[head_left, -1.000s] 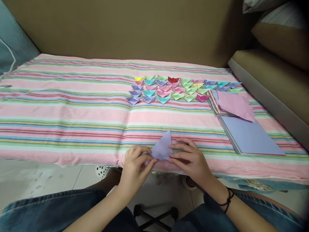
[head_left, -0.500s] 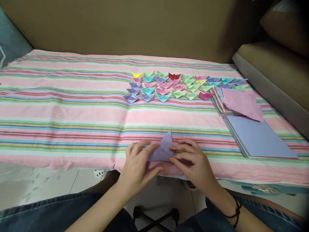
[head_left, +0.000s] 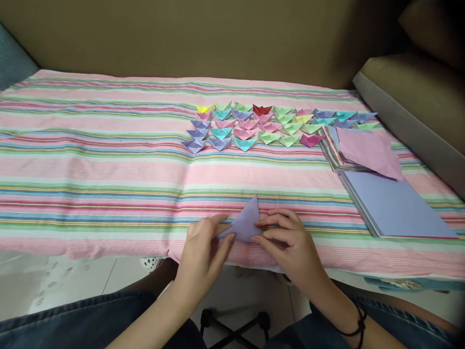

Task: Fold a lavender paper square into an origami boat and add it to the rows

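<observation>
A small folded piece of purple paper (head_left: 247, 220) lies at the front of the striped cloth, one pointed corner facing away from me. My left hand (head_left: 204, 247) pinches its left corner between thumb and fingers. On the other side, my right hand (head_left: 285, 237) grips the right edge with thumb and fingertips. Beyond my hands, several folded paper boats (head_left: 247, 123) in purple, pink, green, blue, yellow and red stand in rows.
To the right lie a stack of purple-topped paper (head_left: 399, 208) and another stack with a loose pink sheet (head_left: 370, 151) on top. The striped cloth (head_left: 90, 169) covers the seat, with a brown backrest (head_left: 189, 39) behind and a cushion (head_left: 417, 97) at right.
My left thumb has moved up onto the paper's lower left part. The paper's left side now looks narrower and its front face smoother. My right hand keeps its hold.
</observation>
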A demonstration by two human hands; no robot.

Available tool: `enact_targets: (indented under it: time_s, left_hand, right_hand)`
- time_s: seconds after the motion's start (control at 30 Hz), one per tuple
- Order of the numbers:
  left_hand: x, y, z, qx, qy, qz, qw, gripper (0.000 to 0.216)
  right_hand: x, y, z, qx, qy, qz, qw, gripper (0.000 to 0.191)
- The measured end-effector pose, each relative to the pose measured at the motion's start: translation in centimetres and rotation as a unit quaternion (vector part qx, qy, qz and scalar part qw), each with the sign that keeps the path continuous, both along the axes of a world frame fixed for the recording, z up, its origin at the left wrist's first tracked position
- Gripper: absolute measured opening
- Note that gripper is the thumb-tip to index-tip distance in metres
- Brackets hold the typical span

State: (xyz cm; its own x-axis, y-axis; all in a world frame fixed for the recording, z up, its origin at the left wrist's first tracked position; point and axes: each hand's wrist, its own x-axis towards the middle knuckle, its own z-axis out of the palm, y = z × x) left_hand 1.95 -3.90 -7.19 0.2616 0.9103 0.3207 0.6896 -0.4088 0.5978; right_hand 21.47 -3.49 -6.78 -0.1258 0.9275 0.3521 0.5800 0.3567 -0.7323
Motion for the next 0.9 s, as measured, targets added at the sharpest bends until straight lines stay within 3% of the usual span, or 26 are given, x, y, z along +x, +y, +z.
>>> enact_targets:
  time_s: [0.27,0.4,0.6,0.7,0.8,0.87,0.9]
  left_hand:
    - [-0.4,-1.4,0.2,0.020,-0.050,0.042,0.998,0.018]
    - [-0.4,-1.1,-0.1,0.007,-0.006,0.085,0.996,0.024]
    - [0.1,-0.2,-0.1,0.028,0.064,0.078,0.994,0.013]
    - [0.2,-0.4,0.0,0.093,0.118,0.054,0.987,0.015]
    - [0.4,-1.3,-0.2,0.211,0.168,-0.043,0.962,0.026]
    - [0.7,-2.1,-0.7,0.233,0.203,-0.113,0.944,0.033]
    - [0.9,-2.5,-1.0,0.228,0.219,-0.114,0.942,0.034]
  right_hand:
    - [-0.2,0.1,0.0,-0.015,0.006,-0.019,1.000,0.011]
    - [-0.2,0.2,0.0,-0.018,-0.002,-0.021,1.000,0.012]
    - [-0.5,0.2,-0.1,-0.019,-0.002,-0.044,0.999,0.015]
    - [-0.8,0.3,-0.1,-0.018,-0.009,-0.054,0.998,0.014]
    - [-0.8,0.4,-0.1,-0.011,-0.019,-0.054,0.998,0.015]
    - [-0.8,0.4,-0.1,-0.006,-0.025,-0.052,0.998,0.016]
    - [-0.8,0.4,0.0,-0.006,-0.026,-0.052,0.998,0.016]
